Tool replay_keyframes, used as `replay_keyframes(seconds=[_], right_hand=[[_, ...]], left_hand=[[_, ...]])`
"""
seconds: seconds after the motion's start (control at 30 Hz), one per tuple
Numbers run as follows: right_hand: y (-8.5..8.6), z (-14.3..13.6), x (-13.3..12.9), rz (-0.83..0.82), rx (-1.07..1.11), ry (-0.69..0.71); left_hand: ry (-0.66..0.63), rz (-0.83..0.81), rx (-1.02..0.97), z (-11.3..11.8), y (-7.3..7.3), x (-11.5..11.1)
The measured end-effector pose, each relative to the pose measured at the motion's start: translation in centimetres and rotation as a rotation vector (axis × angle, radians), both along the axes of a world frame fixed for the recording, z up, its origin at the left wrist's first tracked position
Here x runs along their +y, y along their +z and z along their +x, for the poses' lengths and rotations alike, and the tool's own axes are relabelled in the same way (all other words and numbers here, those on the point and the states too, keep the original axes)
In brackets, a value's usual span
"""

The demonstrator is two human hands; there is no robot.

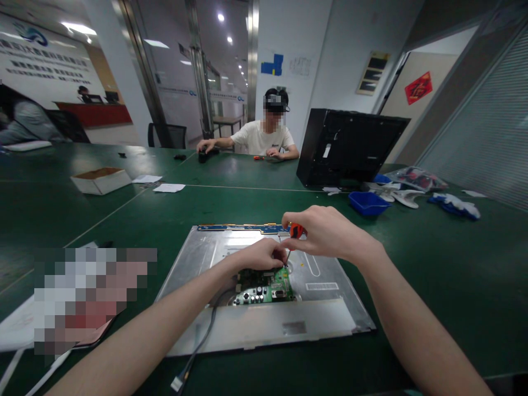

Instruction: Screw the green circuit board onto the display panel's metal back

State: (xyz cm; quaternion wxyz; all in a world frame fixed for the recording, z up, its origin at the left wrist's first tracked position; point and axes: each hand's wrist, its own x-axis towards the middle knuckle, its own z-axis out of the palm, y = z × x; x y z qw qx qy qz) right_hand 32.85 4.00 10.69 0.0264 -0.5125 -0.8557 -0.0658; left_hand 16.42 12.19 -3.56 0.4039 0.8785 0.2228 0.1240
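A flat silver display panel (pixel 317 316) lies back side up on the table, with a green circuit board (pixel 268 294) at its middle. My right hand (pixel 332 234) grips a screwdriver (pixel 296 230) by its red and black handle. The shaft slants down to the board's upper right corner. Close to that tip, my left hand (pixel 258 254) has its fingers pinched together at the board's edge; whatever they hold is hidden. A dark cable (pixel 210 324) with a white connector trails off the panel's front edge. Along the far edge runs a narrow blue circuit strip (pixel 235 228).
A black monitor (pixel 350 146) stands at the back right, near a blue tray (pixel 368 203) and gloves (pixel 456 206). An open box (pixel 101 180) sits at the back left. Across the green table (pixel 231 203) sits another person (pixel 264 137). A blurred-out item (pixel 91 297) lies left.
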Motion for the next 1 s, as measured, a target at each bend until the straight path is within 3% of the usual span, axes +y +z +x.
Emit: replay_keyframes(seconds=[0.17,0.43,0.63,1.0], right_hand=[[-0.34,-0.19,0.35,0.035,-0.013,-0.047],[-0.08,0.29,0.01,-0.030,0.024,0.039],[-0.38,0.19,0.50,0.044,-0.044,-0.072],[0.16,0.19,-0.13,-0.037,0.016,0.015]], left_hand=[[0.027,0.017,0.049,0.10,0.23,-0.12],[0.013,0.004,0.044,0.03,0.21,-0.08],[0.015,0.015,0.032,0.06,0.15,-0.11],[0.001,0.020,0.032,-0.02,0.26,-0.09]])
